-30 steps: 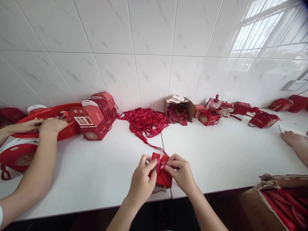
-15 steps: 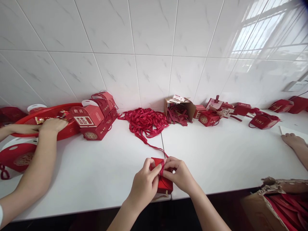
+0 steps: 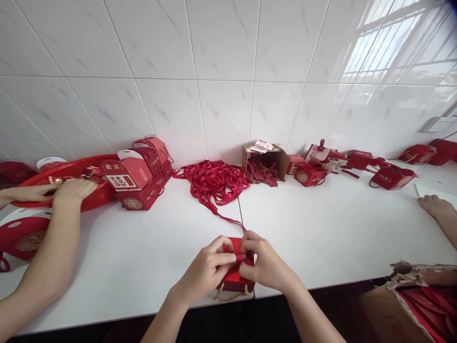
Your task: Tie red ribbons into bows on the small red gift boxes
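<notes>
A small red gift box [image 3: 236,278] with a tan cord handle sits at the near edge of the white table [image 3: 143,257]. My left hand [image 3: 207,267] and my right hand [image 3: 262,262] meet over its top, both pinching a red ribbon [image 3: 240,257] between thumb and fingers. The ribbon trails back across the table toward a loose pile of red ribbons [image 3: 214,181] by the wall.
Another person's arms [image 3: 53,247] at left reach into a red tray [image 3: 71,186]. Stacked red gift boxes [image 3: 137,176] stand beside it. A cardboard box of ribbons [image 3: 266,164] and more red boxes [image 3: 357,166] line the wall. A third person's hand [image 3: 437,209] rests at right. A carton [image 3: 410,300] sits lower right.
My hands have drawn the box and ribbon nearer to the table's front edge and closed more tightly together over the ribbon. The person at left has barely moved.
</notes>
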`<control>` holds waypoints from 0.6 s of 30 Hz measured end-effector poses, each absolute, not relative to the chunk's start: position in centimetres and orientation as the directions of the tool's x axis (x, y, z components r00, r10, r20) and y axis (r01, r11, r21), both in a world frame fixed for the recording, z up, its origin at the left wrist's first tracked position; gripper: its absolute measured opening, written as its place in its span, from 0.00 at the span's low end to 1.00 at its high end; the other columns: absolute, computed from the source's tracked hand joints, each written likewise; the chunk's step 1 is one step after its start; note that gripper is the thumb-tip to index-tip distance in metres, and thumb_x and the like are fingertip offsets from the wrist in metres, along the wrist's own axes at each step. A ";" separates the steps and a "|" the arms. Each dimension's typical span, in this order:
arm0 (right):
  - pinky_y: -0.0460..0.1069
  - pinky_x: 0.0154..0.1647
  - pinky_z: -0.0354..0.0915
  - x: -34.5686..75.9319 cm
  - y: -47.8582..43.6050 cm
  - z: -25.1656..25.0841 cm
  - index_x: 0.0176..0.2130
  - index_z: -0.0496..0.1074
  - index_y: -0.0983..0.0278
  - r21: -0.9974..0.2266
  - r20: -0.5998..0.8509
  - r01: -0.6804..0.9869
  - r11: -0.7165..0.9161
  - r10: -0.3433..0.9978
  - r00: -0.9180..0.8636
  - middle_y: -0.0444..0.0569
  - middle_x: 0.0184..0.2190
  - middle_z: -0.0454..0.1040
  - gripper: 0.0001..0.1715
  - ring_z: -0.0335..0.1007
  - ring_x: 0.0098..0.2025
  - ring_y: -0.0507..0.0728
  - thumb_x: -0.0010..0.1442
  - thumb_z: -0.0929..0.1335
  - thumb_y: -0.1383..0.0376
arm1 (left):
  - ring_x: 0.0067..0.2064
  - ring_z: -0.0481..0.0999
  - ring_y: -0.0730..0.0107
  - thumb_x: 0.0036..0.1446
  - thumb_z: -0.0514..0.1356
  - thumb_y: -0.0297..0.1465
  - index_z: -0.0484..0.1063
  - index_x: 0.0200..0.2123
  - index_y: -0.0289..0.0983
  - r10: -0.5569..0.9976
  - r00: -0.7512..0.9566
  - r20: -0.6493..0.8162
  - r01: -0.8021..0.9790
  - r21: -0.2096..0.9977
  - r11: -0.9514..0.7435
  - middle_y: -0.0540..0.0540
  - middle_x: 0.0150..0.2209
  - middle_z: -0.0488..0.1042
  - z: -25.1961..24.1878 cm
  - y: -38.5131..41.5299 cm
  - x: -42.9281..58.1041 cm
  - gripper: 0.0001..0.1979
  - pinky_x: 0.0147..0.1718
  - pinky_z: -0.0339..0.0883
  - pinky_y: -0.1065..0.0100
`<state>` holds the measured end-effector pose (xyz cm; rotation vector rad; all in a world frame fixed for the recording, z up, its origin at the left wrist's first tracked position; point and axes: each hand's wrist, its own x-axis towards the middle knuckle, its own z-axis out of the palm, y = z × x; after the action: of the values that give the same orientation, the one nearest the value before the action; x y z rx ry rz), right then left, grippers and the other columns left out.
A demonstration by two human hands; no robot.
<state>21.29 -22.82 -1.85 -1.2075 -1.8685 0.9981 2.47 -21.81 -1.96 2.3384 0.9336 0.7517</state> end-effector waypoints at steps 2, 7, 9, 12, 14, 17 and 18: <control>0.46 0.29 0.60 21.3 -22.8 -1.9 0.21 0.58 0.63 -0.874 0.151 0.391 0.289 0.926 -0.347 0.43 0.31 0.61 0.10 0.60 0.29 0.50 0.43 0.64 0.76 | 0.30 0.69 0.76 0.62 0.51 0.23 0.77 0.32 0.39 0.734 0.602 0.314 0.415 0.662 -0.624 0.46 0.38 0.67 -2.3 -21.5 2.6 0.15 0.30 0.66 0.72; 0.47 0.32 0.64 21.6 -22.7 -1.9 0.22 0.61 0.62 -0.877 0.158 0.383 0.290 0.927 -0.340 0.44 0.34 0.63 0.09 0.63 0.32 0.52 0.44 0.65 0.75 | 0.33 0.71 0.75 0.62 0.51 0.23 0.75 0.33 0.39 0.762 0.548 0.345 0.400 0.692 -0.601 0.46 0.39 0.68 -2.7 -21.3 2.4 0.14 0.33 0.68 0.73; 0.48 0.35 0.64 22.1 -22.8 -1.8 0.22 0.60 0.62 -0.874 0.155 0.399 0.278 0.937 -0.313 0.45 0.34 0.63 0.09 0.64 0.33 0.52 0.44 0.65 0.75 | 0.36 0.72 0.72 0.63 0.50 0.25 0.73 0.36 0.39 0.797 0.498 0.343 0.467 0.668 -0.580 0.46 0.39 0.68 -2.5 -21.3 1.9 0.12 0.35 0.68 0.72; 0.49 0.36 0.64 23.0 -22.7 -2.1 0.23 0.59 0.62 -0.858 0.151 0.449 0.248 0.959 -0.240 0.45 0.35 0.63 0.09 0.63 0.33 0.53 0.46 0.64 0.74 | 0.28 0.70 0.75 0.64 0.48 0.29 0.69 0.37 0.38 0.869 0.397 0.296 0.637 0.593 -0.493 0.46 0.40 0.68 -2.1 -21.4 0.8 0.10 0.30 0.67 0.70; 0.50 0.35 0.65 23.3 -22.6 -2.4 0.24 0.60 0.62 -0.843 0.167 0.479 0.245 0.966 -0.199 0.45 0.34 0.63 0.08 0.63 0.33 0.53 0.47 0.64 0.73 | 0.28 0.70 0.74 0.64 0.48 0.30 0.67 0.37 0.38 0.895 0.357 0.269 0.696 0.563 -0.447 0.45 0.42 0.67 -2.0 -21.6 0.4 0.09 0.29 0.67 0.69; 0.52 0.38 0.66 23.1 -22.3 -3.1 0.26 0.62 0.61 -0.827 0.236 0.486 0.284 0.959 -0.159 0.47 0.35 0.65 0.07 0.65 0.37 0.55 0.51 0.64 0.72 | 0.50 0.70 0.63 0.64 0.49 0.32 0.66 0.35 0.39 0.894 0.361 0.265 0.621 0.647 -0.442 0.42 0.50 0.66 -2.3 -21.9 0.5 0.08 0.46 0.68 0.64; 0.53 0.40 0.67 22.9 -22.3 -3.2 0.27 0.63 0.61 -0.824 0.258 0.483 0.296 0.955 -0.144 0.49 0.37 0.65 0.06 0.65 0.39 0.57 0.52 0.64 0.71 | 0.56 0.66 0.61 0.65 0.49 0.33 0.66 0.34 0.39 0.891 0.374 0.257 0.570 0.694 -0.440 0.41 0.53 0.65 -2.4 -21.9 0.7 0.09 0.51 0.66 0.62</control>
<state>22.87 -22.26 -3.21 -1.3032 -1.7614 0.7422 0.71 -21.89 -2.39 2.1400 1.2577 0.8509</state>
